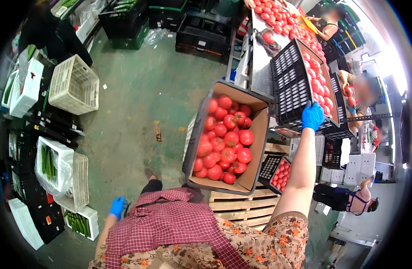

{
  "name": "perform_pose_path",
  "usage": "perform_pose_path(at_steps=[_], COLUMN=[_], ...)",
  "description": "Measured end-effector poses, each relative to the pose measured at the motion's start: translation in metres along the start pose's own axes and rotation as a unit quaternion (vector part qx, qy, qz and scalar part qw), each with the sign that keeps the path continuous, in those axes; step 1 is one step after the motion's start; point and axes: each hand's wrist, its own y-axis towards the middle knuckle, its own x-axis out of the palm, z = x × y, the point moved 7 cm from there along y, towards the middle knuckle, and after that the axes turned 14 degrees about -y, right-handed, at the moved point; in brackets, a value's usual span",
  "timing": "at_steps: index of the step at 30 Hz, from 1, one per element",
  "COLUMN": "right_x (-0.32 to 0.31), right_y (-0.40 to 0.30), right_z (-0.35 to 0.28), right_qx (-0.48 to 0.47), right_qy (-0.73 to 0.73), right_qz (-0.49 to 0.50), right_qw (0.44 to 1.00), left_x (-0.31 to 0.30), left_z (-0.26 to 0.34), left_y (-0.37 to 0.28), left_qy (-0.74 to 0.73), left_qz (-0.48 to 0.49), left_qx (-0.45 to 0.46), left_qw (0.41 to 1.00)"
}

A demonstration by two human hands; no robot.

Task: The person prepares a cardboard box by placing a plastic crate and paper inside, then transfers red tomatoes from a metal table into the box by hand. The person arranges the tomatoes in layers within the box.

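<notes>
My right hand [312,116], in a blue glove, grips the near rim of a black slatted plastic crate [290,84]. This crate is lined with cardboard and filled with red tomatoes [315,79]. Closer to my body stands another cardboard-lined black crate [264,134], partly filled with tomatoes [226,138], many with green stem ends. My left hand [117,206], also gloved in blue, hangs low beside my checked apron [172,222], away from both crates. Something dark lies next to its fingers; whether they hold it is unclear.
A metal sorting table [263,69] carries loose tomatoes and a dark cloth [271,50]. Several people work along its far side. A wooden pallet [243,205] and a smaller tomato crate [269,168] are below. Left stand a pale crate [74,84] and foam boxes of cucumbers [48,161].
</notes>
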Motion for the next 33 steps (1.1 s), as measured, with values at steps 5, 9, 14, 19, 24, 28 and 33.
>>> perform_pose_path(at_steps=[5, 9, 14, 19, 24, 28, 33], right_x=[0.023, 0.034, 0.026, 0.031, 0.026, 0.001, -0.005], right_y=[0.002, 0.011, 0.01, -0.004, -0.007, 0.022, 0.096], right_z=[0.007, 0.003, -0.007, 0.0, 0.001, -0.015, -0.06], right_qx=[-0.02, 0.013, 0.048, 0.076, 0.118, 0.241, 0.211], right_qy=[0.045, 0.046, 0.048, 0.043, 0.063, -0.044, -0.082], right_qz=[0.022, -0.021, -0.029, -0.02, -0.045, -0.094, 0.004], right_qw=[0.999, 0.999, 0.997, 0.996, 0.99, 0.965, 0.974], left_x=[-0.078, -0.136, -0.138, -0.062, 0.024, 0.063, 0.114], left_z=[0.077, 0.128, 0.194, 0.305, 0.442, 0.508, 0.594], left_y=[0.045, 0.097, 0.157, 0.198, 0.224, 0.286, 0.313], left_qy=[-0.016, 0.01, 0.053, 0.121, 0.223, 0.157, 0.189], left_qz=[0.051, 0.092, 0.059, -0.04, -0.152, -0.13, -0.083], left_qx=[-0.012, -0.004, -0.035, 0.01, 0.143, 0.123, 0.025], left_qw=[0.998, 0.996, 0.996, 0.992, 0.952, 0.971, 0.978])
